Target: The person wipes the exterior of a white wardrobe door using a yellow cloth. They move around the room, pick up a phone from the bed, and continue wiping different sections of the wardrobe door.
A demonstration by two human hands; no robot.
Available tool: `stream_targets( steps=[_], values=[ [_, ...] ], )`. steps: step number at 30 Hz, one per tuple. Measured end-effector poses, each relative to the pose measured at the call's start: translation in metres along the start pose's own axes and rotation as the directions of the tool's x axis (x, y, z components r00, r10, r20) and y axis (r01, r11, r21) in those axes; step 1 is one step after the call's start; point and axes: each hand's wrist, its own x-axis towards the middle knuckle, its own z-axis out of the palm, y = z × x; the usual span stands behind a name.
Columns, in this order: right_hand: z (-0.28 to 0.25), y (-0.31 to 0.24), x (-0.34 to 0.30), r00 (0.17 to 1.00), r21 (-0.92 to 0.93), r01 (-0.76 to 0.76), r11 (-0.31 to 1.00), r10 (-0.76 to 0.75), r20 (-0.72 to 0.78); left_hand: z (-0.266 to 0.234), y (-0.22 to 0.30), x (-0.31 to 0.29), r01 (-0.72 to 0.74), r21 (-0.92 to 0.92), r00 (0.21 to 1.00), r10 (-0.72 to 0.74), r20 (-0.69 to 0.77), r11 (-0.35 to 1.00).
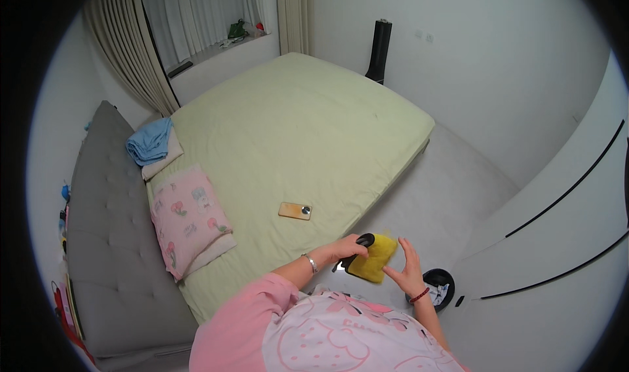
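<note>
My left hand is closed round the black handle of a brush with a fuzzy yellow pad. The brush is held up in front of my body, beside the near edge of the bed. At the pad's right side is my right hand, its fingers spread and its thumb close to the yellow edge; whether the thumb touches it I cannot tell. Part of the handle is hidden by my left fingers.
A bed with a pale green sheet fills the middle, bearing a phone, a pink pillow and a folded blue cloth. By my right forearm stands a black bin. White cabinet doors rise at right.
</note>
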Motion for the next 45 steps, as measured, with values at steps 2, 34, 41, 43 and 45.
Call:
stream_targets(
  steps=[2,34,41,43,45],
  values=[
    [-0.012,-0.001,-0.003,0.973,0.178,-0.133,0.975,0.094,0.209,0.005,0.004,0.002,-0.053,-0.01,0.994,0.054,0.098,0.999],
    [0.073,0.029,0.067,0.533,0.612,-0.788,0.063,0.567,0.628,-0.208,-0.222,0.082,0.121,-0.694,0.71,-0.551,-0.44,0.71],
    [0.089,0.041,0.059,0.352,0.526,-0.849,-0.05,0.687,0.635,-0.301,-0.286,0.153,-0.104,-0.823,0.42,-0.726,-0.545,0.558],
    [0.092,0.048,0.052,0.317,0.515,-0.852,-0.095,0.689,0.652,-0.312,-0.289,0.173,-0.234,-0.75,0.373,-0.655,-0.657,0.619],
    [0.091,0.049,0.045,0.287,0.511,-0.847,-0.148,0.681,0.674,-0.319,-0.283,0.19,-0.404,-0.684,0.349,-0.588,-0.729,0.608]
  ],
)
